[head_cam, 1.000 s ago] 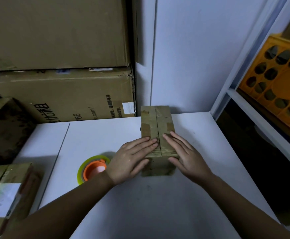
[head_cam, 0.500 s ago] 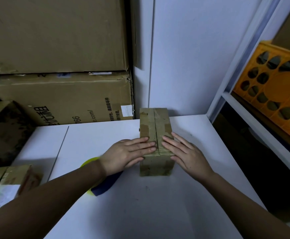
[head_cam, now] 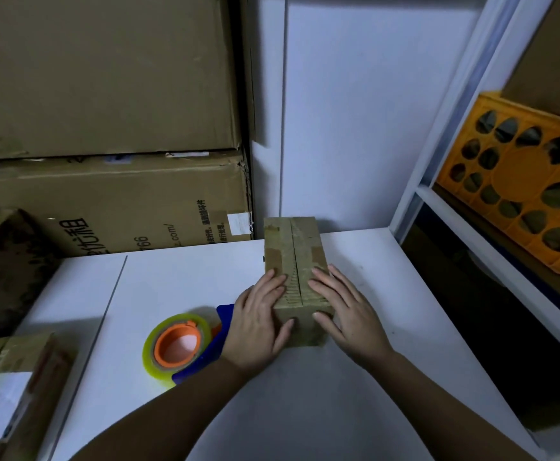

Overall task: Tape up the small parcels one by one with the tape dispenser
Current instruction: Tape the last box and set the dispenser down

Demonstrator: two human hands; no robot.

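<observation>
- Stacked cartons [head_cam: 112,207] stood at the far left.
- The white bench [head_cam: 305,394] carried everything.
- The small parcel [head_cam: 296,281] sat mid-bench (seam untaped).
- The left hand [head_cam: 258,322] and right hand [head_cam: 346,314] pressed flat on it, fingers straight.
- The tape dispenser [head_cam: 185,346] lay just left.

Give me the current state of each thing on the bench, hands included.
small parcel: flaps closed, centre seam visible, standing on the white table.
left hand: flat on parcel's left side.
right hand: flat on parcel's right side.
tape dispenser: lying on table, unheld.
second parcel: at left edge, untouched.
</observation>
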